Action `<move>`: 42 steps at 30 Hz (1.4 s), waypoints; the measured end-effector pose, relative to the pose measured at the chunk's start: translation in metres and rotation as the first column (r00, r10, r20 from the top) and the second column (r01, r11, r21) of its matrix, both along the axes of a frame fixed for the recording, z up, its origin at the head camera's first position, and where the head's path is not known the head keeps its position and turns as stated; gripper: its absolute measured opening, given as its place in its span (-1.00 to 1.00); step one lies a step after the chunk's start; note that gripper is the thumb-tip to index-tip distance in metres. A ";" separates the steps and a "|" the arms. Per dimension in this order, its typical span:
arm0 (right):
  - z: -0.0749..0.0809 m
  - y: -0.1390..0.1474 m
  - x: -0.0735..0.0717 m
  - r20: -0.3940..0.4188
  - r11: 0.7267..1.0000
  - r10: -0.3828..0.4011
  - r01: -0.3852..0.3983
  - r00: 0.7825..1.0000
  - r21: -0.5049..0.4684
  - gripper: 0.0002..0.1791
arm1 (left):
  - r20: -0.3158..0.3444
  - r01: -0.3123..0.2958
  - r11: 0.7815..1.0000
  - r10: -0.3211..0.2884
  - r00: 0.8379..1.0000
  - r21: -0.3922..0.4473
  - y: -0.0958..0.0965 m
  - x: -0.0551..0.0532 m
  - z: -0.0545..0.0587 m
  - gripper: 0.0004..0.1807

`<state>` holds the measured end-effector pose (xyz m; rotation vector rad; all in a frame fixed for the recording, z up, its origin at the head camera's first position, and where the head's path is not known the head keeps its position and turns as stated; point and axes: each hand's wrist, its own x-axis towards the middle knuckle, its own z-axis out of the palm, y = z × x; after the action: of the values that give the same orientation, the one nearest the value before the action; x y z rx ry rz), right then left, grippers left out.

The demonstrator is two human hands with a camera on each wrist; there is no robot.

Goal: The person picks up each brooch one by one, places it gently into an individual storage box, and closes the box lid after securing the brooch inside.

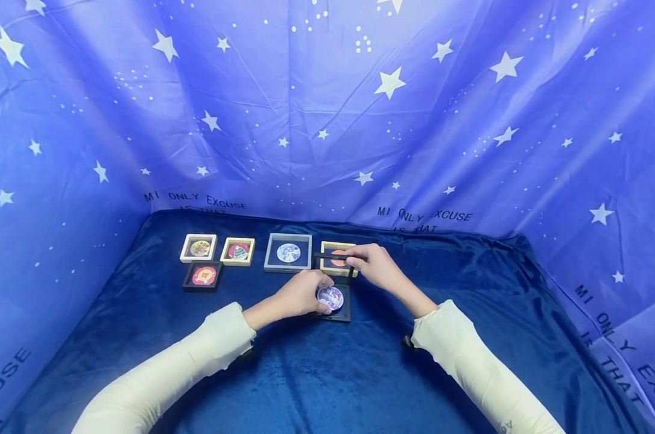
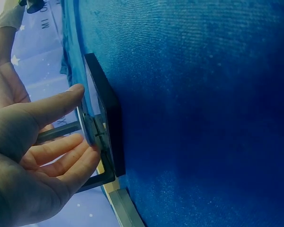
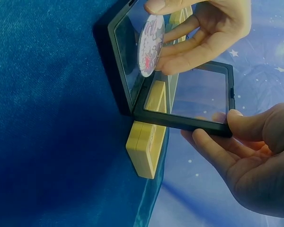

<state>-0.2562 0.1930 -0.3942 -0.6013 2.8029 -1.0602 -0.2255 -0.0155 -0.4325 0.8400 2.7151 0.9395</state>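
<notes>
Between thumb and fingers, my left hand (image 1: 300, 293) pinches a round badge (image 1: 330, 298) with a purple and white picture. The badge is tilted just over the lower half of a hinged black display frame (image 3: 114, 61), which lies on the blue cloth. My right hand (image 3: 265, 146) grips the corner of the frame's raised lid (image 3: 189, 124), thumb on one side and fingers on the other. A clear film fills the lid's window. In the left wrist view the badge (image 2: 86, 125) appears edge-on, beside the black frame (image 2: 106, 113).
Behind the lid stands a gold frame (image 1: 327, 246) with an orange disc, partly covered. Left of it lies a grey frame (image 1: 266, 253) with a white-and-blue badge. Farther left are a white frame (image 1: 183, 247), a gold frame (image 1: 251, 253) and a black frame (image 1: 186, 280), each holding a disc.
</notes>
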 end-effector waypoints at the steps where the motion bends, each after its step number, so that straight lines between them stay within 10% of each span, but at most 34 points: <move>1: 0.000 0.000 0.000 0.003 1.000 0.002 -0.002 1.000 0.001 -0.74 | 0.000 -0.002 1.000 0.002 1.000 -0.001 0.000 0.000 0.000 -0.45; 42: 0.002 -0.001 0.002 -0.002 1.000 -0.002 0.002 1.000 0.017 -0.72 | -0.001 0.024 0.999 -0.024 1.000 -0.028 0.001 -0.002 -0.005 -0.42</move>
<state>-0.2538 0.1923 -0.3921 -0.5981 2.8119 -1.0351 -0.2274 -0.0146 -0.4371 0.8659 2.7062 0.8948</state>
